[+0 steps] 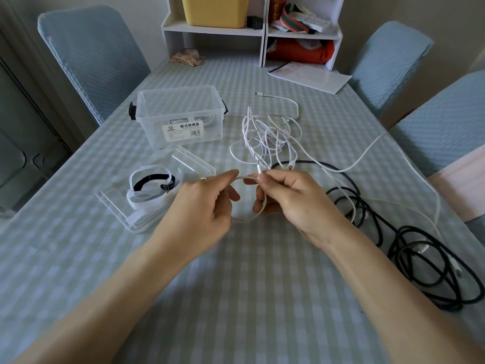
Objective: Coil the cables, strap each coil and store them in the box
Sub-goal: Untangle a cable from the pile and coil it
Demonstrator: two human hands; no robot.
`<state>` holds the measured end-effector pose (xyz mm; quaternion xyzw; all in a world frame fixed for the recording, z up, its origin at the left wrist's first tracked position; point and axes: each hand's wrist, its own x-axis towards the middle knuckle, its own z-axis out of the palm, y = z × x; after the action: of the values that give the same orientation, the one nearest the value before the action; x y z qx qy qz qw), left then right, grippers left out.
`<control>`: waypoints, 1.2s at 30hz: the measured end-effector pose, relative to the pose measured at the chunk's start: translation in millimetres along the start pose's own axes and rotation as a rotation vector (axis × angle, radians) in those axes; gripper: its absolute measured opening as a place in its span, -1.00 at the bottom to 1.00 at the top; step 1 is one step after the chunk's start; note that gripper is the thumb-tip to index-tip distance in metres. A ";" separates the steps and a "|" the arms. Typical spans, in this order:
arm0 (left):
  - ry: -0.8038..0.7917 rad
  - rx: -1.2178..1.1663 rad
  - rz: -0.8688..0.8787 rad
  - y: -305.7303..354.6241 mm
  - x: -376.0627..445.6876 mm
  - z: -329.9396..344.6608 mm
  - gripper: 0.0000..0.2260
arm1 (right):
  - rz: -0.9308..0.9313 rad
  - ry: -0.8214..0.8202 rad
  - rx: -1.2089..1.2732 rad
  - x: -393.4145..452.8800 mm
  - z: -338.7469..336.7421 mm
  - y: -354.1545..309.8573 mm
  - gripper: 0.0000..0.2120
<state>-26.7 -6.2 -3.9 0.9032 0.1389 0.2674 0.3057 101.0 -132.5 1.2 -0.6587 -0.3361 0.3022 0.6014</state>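
Both hands hold a small loop of white cable [248, 219] above the table's middle. My left hand [203, 206] pinches the loop's left side. My right hand [294, 199] pinches its top right, by the plug end. From there the cable trails right across the table. A tangle of white cables [265, 135] lies just beyond the hands. A black cable [420, 256] sprawls in loose loops at the right. The clear storage box [181, 114] stands open at the back left, with a white coil inside. Black and white straps [152, 185] lie on the box's clear lid [126, 216].
A white shelf unit [252, 32] with a yellow bin stands at the table's far edge, papers [309, 76] in front of it. Blue-covered chairs stand at the left and right. A pink-edged surface [462, 185] sits at the right edge.
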 end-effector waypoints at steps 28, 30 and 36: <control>0.282 0.212 0.160 -4.9 3.1 -9.5 -0.98 | -0.003 -0.129 -0.220 -5.2 -3.3 -2.8 -0.83; 0.251 0.239 0.102 -4.6 0.6 -9.8 -0.98 | -0.044 -0.080 -0.349 -6.6 -0.8 -3.1 -0.82; 0.021 0.530 0.190 4.1 -3.1 -5.3 -0.84 | -0.239 -0.097 -0.679 -9.9 3.5 -4.5 -0.79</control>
<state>-31.8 -8.0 1.0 0.9578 0.1219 0.2584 0.0308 92.0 -138.1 5.3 -0.7618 -0.5204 0.1317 0.3626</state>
